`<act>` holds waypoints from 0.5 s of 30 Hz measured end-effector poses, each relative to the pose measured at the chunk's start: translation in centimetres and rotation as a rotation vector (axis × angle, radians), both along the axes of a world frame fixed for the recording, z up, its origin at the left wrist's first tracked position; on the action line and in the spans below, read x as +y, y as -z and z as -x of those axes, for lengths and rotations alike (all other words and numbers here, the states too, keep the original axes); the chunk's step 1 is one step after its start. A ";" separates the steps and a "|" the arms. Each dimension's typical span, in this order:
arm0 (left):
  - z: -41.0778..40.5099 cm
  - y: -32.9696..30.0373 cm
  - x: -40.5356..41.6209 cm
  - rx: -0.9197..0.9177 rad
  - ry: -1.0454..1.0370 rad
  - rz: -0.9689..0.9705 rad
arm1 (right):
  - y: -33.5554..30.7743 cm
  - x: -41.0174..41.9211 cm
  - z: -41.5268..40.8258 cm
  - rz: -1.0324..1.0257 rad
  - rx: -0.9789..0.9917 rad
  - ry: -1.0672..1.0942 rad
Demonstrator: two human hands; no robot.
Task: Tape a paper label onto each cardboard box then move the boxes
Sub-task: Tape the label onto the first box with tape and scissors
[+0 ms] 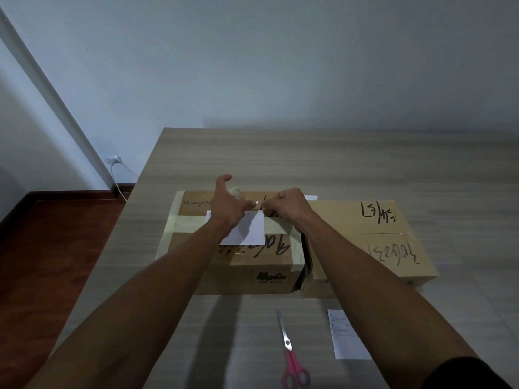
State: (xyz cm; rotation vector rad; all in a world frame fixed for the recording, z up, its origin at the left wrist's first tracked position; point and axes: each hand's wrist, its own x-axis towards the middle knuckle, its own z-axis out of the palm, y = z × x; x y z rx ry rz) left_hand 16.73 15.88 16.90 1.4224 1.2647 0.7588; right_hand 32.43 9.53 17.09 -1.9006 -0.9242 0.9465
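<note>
A: Count it off, nearest first.

B: One pair of pink-handled scissors (290, 352) on the table (365, 164), nearer the camera than the left box (238, 248). One loose paper slip (346, 336) just right of the scissors. Then two cardboard boxes side by side: the left box and the right box (370, 242), both with black handwriting on top. One white paper label (248, 228) lies on top of the left box.

A: And the arms?

B: Both reach forward over the left box, forearms bare. The left hand (226, 203) is above the label's far edge, thumb raised, its other fingers curled around a roll of clear tape (235, 192). The right hand (289, 204) is just beside it, fingers curled, pinching the tape's free end (257, 204).

A: So where's the tape against the label?

B: The pulled strip spans between the two hands, over the label's far edge. Whether it touches the paper, I cannot tell.

A: Anything farther?

B: A white sheet (311, 197) peeks out behind the boxes.
</note>
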 end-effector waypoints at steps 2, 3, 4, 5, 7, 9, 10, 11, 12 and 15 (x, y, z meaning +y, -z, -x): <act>-0.3 0.1 0.1 0.065 -0.016 -0.020 | 0.3 0.4 0.2 0.041 -0.046 0.000; -0.3 0.2 0.1 0.092 -0.019 -0.028 | 0.4 0.6 0.3 0.059 -0.066 0.002; -0.4 0.3 0.2 0.111 -0.020 -0.036 | 0.5 0.9 0.4 0.080 -0.081 0.002; -0.4 0.3 0.3 0.125 -0.020 -0.044 | 0.6 1.1 0.5 0.099 -0.096 0.002; -0.5 0.5 0.4 0.148 -0.017 -0.062 | 0.5 1.4 0.5 0.138 -0.119 0.006; -0.7 0.6 0.4 0.173 -0.011 -0.078 | 0.6 1.7 0.6 0.165 -0.148 0.016; -0.7 0.6 0.4 0.190 -0.009 -0.087 | 0.7 1.9 0.6 0.176 -0.160 0.016; -0.8 0.6 0.4 0.207 -0.005 -0.095 | 0.8 2.0 0.7 0.183 -0.173 0.018; -0.8 0.6 0.4 0.217 -0.001 -0.098 | 0.9 2.1 0.7 0.189 -0.183 0.016; -0.8 0.9 0.6 0.235 0.010 -0.098 | 1.0 2.3 0.8 0.202 -0.204 0.016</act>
